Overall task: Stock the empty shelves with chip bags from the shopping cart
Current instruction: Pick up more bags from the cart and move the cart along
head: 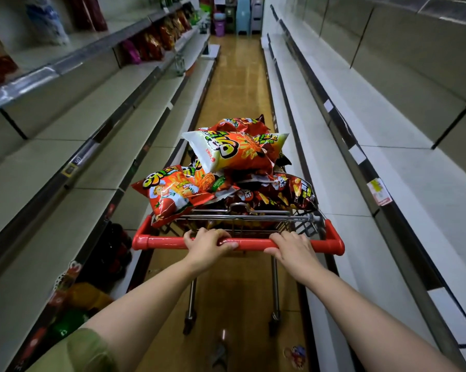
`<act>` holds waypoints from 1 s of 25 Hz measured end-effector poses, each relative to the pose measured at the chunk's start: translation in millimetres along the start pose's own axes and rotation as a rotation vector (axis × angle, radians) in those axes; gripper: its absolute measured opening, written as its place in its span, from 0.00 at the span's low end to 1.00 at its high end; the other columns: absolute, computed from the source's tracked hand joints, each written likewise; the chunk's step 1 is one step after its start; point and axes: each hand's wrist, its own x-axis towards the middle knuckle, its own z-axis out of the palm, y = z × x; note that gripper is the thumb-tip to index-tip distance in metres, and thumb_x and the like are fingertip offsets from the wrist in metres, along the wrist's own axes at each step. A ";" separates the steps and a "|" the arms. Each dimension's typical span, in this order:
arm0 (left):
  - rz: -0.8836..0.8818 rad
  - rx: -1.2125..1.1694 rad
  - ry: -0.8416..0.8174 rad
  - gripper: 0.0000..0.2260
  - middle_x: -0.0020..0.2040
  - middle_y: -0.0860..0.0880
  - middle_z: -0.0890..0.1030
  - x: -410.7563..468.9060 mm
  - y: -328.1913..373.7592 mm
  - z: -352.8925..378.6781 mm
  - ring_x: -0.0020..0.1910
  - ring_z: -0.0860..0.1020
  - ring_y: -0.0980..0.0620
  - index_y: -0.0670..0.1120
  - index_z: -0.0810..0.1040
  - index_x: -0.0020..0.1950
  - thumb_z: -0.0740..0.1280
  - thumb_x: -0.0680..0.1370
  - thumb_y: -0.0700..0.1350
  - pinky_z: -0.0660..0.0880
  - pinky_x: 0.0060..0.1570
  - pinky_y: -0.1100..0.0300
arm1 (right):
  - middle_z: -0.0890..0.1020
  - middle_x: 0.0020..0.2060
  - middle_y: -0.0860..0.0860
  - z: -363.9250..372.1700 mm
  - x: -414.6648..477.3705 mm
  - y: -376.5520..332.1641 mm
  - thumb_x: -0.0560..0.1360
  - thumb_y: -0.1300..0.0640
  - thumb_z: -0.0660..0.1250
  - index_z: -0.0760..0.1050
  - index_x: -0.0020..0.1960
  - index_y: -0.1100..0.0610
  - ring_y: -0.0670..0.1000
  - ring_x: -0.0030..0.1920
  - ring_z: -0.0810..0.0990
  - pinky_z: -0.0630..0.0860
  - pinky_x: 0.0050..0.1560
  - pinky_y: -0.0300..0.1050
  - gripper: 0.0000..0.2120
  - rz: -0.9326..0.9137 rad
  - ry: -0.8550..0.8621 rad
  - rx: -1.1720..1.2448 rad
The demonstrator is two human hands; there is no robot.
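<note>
A wire shopping cart with a red handle bar [167, 241] stands in the aisle in front of me, heaped with several chip bags. A red bag [172, 193] hangs over the near left corner, a white and orange bag [229, 151] lies on top, and dark red bags [288, 191] lie at the right. My left hand [207, 244] grips the handle left of centre. My right hand [293, 247] grips it right of centre. Bare white shelves [382, 146] run along the right side, and bare shelves [73, 157] line the left.
Snack bags [156, 41] fill the far left shelves, with more goods on the upper left shelf and dark bottles [113, 251] low at left. The tan floor [237, 84] runs ahead between the shelves. Plastic bins and stools [239, 17] stand at the aisle's far end.
</note>
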 end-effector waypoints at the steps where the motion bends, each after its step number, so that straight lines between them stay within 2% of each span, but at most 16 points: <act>1: 0.006 0.005 -0.002 0.16 0.57 0.55 0.77 11.3 0.0 -1.5 0.64 0.67 0.51 0.54 0.75 0.60 0.60 0.78 0.59 0.48 0.70 0.46 | 0.74 0.59 0.48 -1.9 9.7 3.1 0.79 0.40 0.51 0.67 0.65 0.50 0.50 0.61 0.70 0.62 0.65 0.47 0.21 0.007 0.002 0.004; 11: 0.048 0.034 -0.038 0.18 0.59 0.52 0.77 130.2 9.7 -29.6 0.65 0.67 0.50 0.52 0.74 0.64 0.59 0.78 0.59 0.49 0.69 0.48 | 0.75 0.60 0.49 -32.7 114.8 28.1 0.79 0.42 0.54 0.68 0.66 0.50 0.51 0.62 0.70 0.60 0.65 0.48 0.20 0.077 -0.011 0.051; 21: 0.029 0.031 -0.046 0.20 0.58 0.50 0.77 209.9 23.4 -41.8 0.65 0.68 0.49 0.51 0.73 0.64 0.59 0.78 0.61 0.50 0.69 0.49 | 0.75 0.55 0.46 -55.3 180.0 54.2 0.79 0.43 0.54 0.70 0.64 0.49 0.48 0.59 0.71 0.58 0.66 0.48 0.17 0.095 -0.017 0.120; 23: 0.008 -0.056 -0.079 0.19 0.59 0.50 0.77 216.7 25.0 -46.3 0.65 0.67 0.50 0.52 0.73 0.65 0.61 0.78 0.59 0.51 0.70 0.49 | 0.75 0.55 0.46 -57.8 186.0 58.0 0.79 0.42 0.55 0.69 0.65 0.48 0.49 0.60 0.71 0.59 0.67 0.50 0.18 0.097 -0.034 0.136; 25: -0.047 -0.349 -0.015 0.16 0.59 0.51 0.77 220.4 25.3 -56.8 0.63 0.69 0.53 0.49 0.74 0.64 0.63 0.78 0.53 0.60 0.70 0.49 | 0.75 0.58 0.47 -63.3 190.6 61.3 0.78 0.42 0.56 0.68 0.67 0.49 0.49 0.62 0.71 0.61 0.69 0.51 0.20 0.098 -0.101 0.171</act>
